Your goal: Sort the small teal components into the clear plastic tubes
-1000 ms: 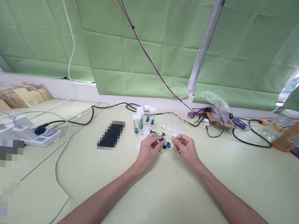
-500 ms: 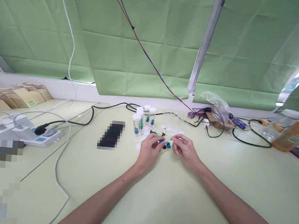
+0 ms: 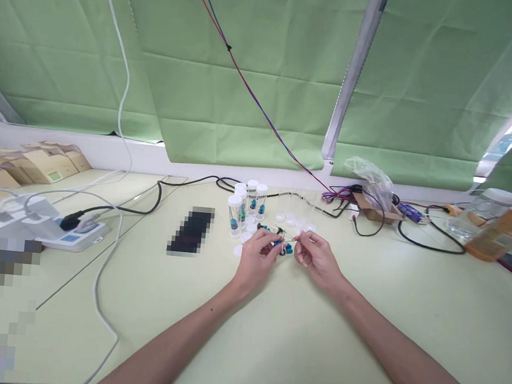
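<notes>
My left hand (image 3: 257, 255) is closed in a pinch, fingertips at a thin wire-like piece (image 3: 288, 239) just above the table. My right hand (image 3: 319, 260) faces it from the right, also pinched, at the other end of this piece; its exact kind is too small to make out. Under and between the fingers lie small teal parts (image 3: 289, 249) and small black parts, partly hidden by my left hand. Just behind stand several clear tubes with white caps (image 3: 233, 215), teal parts inside. White round caps (image 3: 250, 228) lie beside them.
More clear tubes (image 3: 297, 204) stand behind my hands. A pixelated dark rectangle (image 3: 191, 231) lies to the left, near a power strip (image 3: 77, 238) with cables. At the right are a cardboard box (image 3: 377, 210) with a plastic bag, a circuit board and an orange bottle (image 3: 501, 234).
My right hand has shifted very slightly to the right, its fingers still pinched. My left hand stays nearly in place. The tubes have not moved.
</notes>
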Motion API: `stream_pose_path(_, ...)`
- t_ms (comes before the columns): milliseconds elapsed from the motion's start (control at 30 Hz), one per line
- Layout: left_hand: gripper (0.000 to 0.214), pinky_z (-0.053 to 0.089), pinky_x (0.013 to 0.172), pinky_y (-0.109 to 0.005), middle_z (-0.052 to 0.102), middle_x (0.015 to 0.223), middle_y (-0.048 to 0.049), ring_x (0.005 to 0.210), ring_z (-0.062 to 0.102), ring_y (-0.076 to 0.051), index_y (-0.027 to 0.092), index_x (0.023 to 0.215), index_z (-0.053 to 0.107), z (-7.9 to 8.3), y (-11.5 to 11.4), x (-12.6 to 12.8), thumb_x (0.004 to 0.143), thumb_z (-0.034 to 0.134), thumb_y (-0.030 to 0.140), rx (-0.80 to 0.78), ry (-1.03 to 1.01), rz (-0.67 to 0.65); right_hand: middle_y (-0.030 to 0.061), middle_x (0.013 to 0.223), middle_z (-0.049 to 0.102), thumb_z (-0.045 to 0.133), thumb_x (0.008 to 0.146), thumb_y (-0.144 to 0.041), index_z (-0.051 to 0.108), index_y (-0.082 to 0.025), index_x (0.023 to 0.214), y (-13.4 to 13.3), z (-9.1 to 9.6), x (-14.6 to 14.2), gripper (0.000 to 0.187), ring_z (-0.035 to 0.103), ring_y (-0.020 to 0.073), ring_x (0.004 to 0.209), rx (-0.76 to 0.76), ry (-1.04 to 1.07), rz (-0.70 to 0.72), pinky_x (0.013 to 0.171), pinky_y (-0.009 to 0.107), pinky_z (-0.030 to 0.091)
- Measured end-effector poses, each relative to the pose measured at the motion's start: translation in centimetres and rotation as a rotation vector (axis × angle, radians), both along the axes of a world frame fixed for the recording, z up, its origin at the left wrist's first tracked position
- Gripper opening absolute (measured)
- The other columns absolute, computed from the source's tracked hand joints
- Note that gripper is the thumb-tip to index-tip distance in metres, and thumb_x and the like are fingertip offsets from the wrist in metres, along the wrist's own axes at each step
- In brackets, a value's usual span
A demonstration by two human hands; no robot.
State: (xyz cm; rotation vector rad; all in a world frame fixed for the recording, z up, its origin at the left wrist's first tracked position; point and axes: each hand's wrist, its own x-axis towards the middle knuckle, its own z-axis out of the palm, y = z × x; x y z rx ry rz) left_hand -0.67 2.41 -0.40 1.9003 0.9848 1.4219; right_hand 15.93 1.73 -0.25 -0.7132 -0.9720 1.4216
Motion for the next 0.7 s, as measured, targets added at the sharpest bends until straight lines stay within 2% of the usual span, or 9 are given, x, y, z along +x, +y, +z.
stream_pose_path(300, 0.019, 0.051, 0.055, -0.023, 0.060, 0.090, -0.0047, 0.066, 0.060, -0.011, 0.020, 0.097, 0.071, 0.04, -0.17, 0.02, 0.086, 0.061, 0.032, 0.004, 0.008, -0.044, -0.0044, 0.045, 0.052, 0.072, 0.078, -0.049, 0.062, -0.016, 0.069, -0.01, 0.12, 0.02, 0.036, 0.040, 0.0055, 0.036, -0.015, -0.011, 0.001, 0.038, 0.021, 0.023)
stream_pose_path(700, 0.018, 0.051, 0.055, -0.023, 0.059, 0.090, -0.0060, 0.069, 0.058, -0.013, 0.020, 0.089, 0.071, 0.01, -0.30, 0.08, 0.087, 0.060, 0.034, -0.002, 0.007, -0.106, -0.0082, 0.039, 0.041, 0.075, 0.073, -0.051, 0.061, -0.016, 0.066, -0.01, 0.27, 0.03, 0.038, 0.031, 0.0041, 0.032, -0.114, 0.024, 0.018, 0.035, 0.020, 0.018)
